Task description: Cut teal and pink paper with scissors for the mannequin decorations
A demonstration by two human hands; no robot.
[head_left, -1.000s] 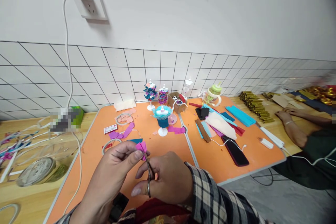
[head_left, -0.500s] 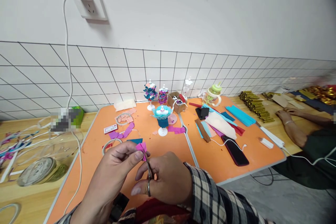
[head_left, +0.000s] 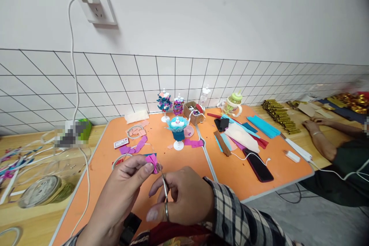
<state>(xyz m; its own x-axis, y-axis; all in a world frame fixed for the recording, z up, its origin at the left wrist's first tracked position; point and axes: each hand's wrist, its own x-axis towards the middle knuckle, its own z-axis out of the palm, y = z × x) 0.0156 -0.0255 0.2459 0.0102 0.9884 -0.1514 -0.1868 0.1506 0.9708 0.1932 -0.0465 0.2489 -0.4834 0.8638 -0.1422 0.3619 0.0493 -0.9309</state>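
Note:
Between the thumb and fingers of my left hand [head_left: 127, 182] is a small folded piece of pink crepe paper [head_left: 152, 162]. My right hand [head_left: 184, 194] grips metal scissors [head_left: 165, 192] by the finger loops. Their blades point up and away, just right of the pink paper and apart from it. Behind both hands stands a small white dress-form stand [head_left: 178, 145] wrapped in blue paper, with a light blue ruffle at its top. A strip of magenta paper [head_left: 194, 143] lies to its right, and purple paper pieces [head_left: 135, 147] lie to the left.
Farther back are decorated stands [head_left: 164, 102], a cardboard box [head_left: 194, 113] and a green-lidded bottle [head_left: 234, 103]. Coloured paper and a phone [head_left: 257, 165] with a white cable lie on the right. Another person's hands [head_left: 314, 127] rest beyond the orange table [head_left: 184, 161].
The scissors have drawn back from the pink paper, slightly right and down. My left hand has shifted slightly left with the paper, more of which shows.

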